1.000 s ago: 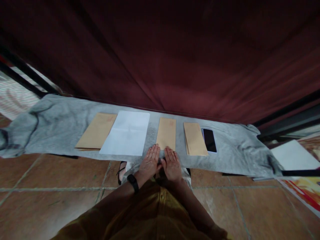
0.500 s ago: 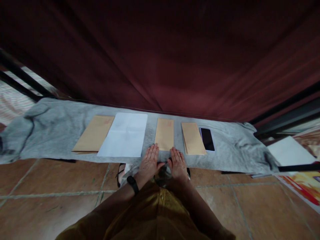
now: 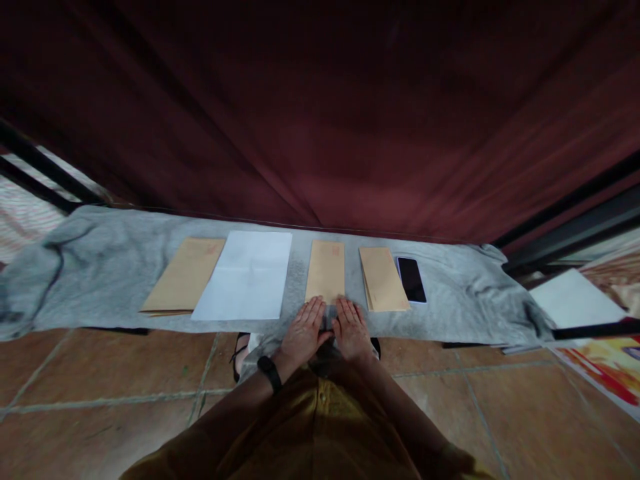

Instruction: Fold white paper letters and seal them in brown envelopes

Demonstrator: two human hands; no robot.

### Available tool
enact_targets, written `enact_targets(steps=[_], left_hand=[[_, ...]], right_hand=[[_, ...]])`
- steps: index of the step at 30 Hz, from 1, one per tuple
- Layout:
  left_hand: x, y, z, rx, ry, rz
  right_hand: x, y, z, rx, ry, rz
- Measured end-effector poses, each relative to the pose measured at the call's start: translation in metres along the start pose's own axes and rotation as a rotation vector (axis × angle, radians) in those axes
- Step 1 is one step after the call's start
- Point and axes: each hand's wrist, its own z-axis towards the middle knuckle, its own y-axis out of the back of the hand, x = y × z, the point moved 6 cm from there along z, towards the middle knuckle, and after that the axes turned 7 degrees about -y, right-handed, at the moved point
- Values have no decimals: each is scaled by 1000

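My left hand [image 3: 303, 330] and my right hand [image 3: 351, 327] lie flat and open, side by side, on the near edge of a grey cloth [image 3: 115, 253]. Their fingertips touch the near end of a narrow brown envelope [image 3: 326, 270]. A black band sits on my left wrist. Left of that envelope lies a white sheet of paper [image 3: 245, 275], and beyond it a larger brown envelope [image 3: 183, 275]. To the right is a small stack of brown envelopes [image 3: 383, 279] with a dark phone [image 3: 411, 280] beside it.
A dark red curtain [image 3: 320, 113] hangs right behind the cloth. The floor has brown tiles [image 3: 100, 393]. White paper [image 3: 575, 300] and a colourful print [image 3: 613, 370] lie at the right. A sandalled foot [image 3: 243, 350] shows under the cloth's edge.
My hands came back together after spreading slightly, now resting at the middle envelope's near end. The view shifted a little.
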Motion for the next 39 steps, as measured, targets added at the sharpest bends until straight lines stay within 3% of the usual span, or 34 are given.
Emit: enact_targets(steps=[4, 8, 14, 26, 32, 39], left_hand=[[0, -4, -1, -31, 39, 32], [1, -4, -2, -17, 58, 72], [9, 5, -6, -10, 84, 91], [15, 6, -11, -12, 88, 113], [-1, 13, 3, -70, 58, 75], [-19, 7, 14, -26, -17, 19]], right_hand=[[21, -4, 8, 76, 98, 66], [27, -13, 8, 98, 95, 68], [20, -15, 4, 74, 96, 28], [-4, 0, -3, 18, 29, 12], [-6, -2, -3, 17, 19, 15], [-7, -4, -2, 18, 45, 12]])
